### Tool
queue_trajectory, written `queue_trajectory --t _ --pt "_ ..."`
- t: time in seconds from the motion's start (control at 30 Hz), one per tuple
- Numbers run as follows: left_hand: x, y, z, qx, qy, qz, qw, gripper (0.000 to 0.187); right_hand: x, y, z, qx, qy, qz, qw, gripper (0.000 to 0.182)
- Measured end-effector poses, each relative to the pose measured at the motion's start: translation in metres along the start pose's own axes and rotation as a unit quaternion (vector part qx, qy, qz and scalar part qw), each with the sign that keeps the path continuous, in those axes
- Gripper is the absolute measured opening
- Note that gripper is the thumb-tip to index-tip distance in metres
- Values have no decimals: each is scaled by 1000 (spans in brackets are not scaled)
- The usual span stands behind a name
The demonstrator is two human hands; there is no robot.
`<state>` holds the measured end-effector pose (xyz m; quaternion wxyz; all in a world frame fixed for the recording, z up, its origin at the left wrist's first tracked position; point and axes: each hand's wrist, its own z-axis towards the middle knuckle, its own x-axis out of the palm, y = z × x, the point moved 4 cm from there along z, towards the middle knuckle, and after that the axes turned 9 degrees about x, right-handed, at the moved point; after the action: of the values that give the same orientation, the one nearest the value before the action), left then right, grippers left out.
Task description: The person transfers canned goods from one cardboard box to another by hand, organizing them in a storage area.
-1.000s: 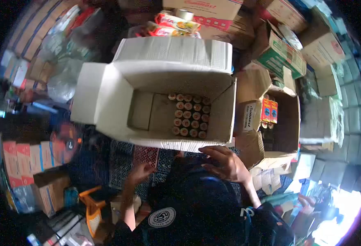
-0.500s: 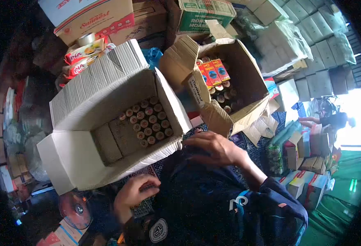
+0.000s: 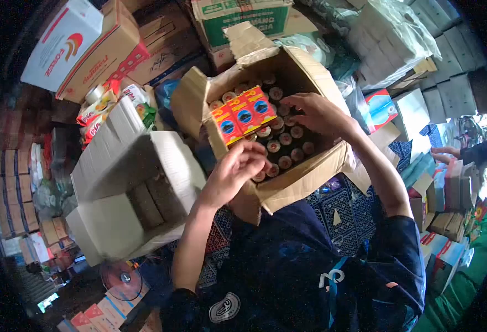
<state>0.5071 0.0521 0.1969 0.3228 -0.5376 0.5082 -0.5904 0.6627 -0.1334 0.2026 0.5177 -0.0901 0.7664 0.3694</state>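
An open brown carton [image 3: 304,191] stands before me, holding several upright round-topped containers [image 3: 285,162]. Red and yellow small boxes [image 3: 244,115] lie on top of them at the carton's left side. Over the front left edge, just below the small boxes, is my left hand [image 3: 237,172], fingers apart and curved, with nothing visible in it. My right hand [image 3: 318,115] reaches in over the right side, fingers spread above the container tops, also holding nothing that shows. To the left sits an open white carton [image 3: 182,166]; the part of its floor that shows is bare.
Snack packets [image 3: 97,113] and a tape roll [image 3: 95,94] lie behind the white carton. Large cartons [image 3: 243,22] stand at the back. A fan [image 3: 123,279] is at the lower left. Another person's hand [image 3: 446,150] shows at the far right.
The view has shifted toward the brown carton. Both my hands have moved from near the white carton's front edge to the brown carton, reaching over its contents.
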Motion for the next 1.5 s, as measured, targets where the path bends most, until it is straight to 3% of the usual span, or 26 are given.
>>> queue_trajectory --t 0.03,0.07,0.13,0.2,0.3,0.33,0.4,0.47,0.57,0.63,0.7,0.77,0.8,0.9,0.93,1.03,1.1,1.17,1.3,1.5 --pt "7 11 19 -20 -10 17 1000 32 9 -19 8 19 52 -16 998 38" --pt "12 25 37 -40 -7 44 998 33 26 -49 16 -48 18 -9 999 35" --pt "14 66 69 -48 7 128 991 33 88 -111 59 -214 46 -56 974 35" --pt "16 99 85 -84 -3 252 964 39 106 -126 79 -236 129 -124 955 33" --pt "19 135 99 -164 -20 329 930 45 100 -94 78 -78 258 -195 943 27" --pt "17 150 105 -155 -17 290 944 47 94 -83 75 -30 285 -213 934 25" --pt "11 174 114 -170 -53 285 942 47 101 -82 78 -69 270 -222 934 25" --pt "20 140 117 -165 -85 319 929 48 106 -79 81 -84 241 -243 936 25" --pt "18 101 106 -74 -151 545 822 48 118 -95 90 -70 131 -102 984 25" --pt "14 63 102 -8 -177 598 782 68 112 -97 92 -75 80 -27 994 30" --pt "3 42 104 4 -157 708 688 94 102 -86 87 -27 76 -71 994 36" --pt "-22 53 108 -52 -118 742 658 111 109 -80 92 -24 110 -87 990 42" --pt "-33 58 111 -89 -99 733 667 120 112 -80 94 -20 125 -96 987 45" --pt "-65 77 124 -82 -66 793 600 128 130 -81 101 -53 68 -154 984 47" --pt "-69 79 127 -115 -50 779 614 129 126 -81 98 -68 20 -119 990 45" --pt "-72 80 135 -163 -26 792 588 131 135 -85 100 -79 35 -188 978 16" --pt "-75 77 136 -147 -31 778 610 130 148 -96 107 -66 -34 -112 991 14" --pt "-72 69 136 -140 -33 758 636 129 115 -73 98 -55 13 -124 991 21" --pt "-69 60 135 -111 -43 758 642 125 120 -86 99 -105 -43 12 993 15" --pt "-64 55 135 -60 -51 779 622 120 116 -86 99 -51 0 -106 993 13"
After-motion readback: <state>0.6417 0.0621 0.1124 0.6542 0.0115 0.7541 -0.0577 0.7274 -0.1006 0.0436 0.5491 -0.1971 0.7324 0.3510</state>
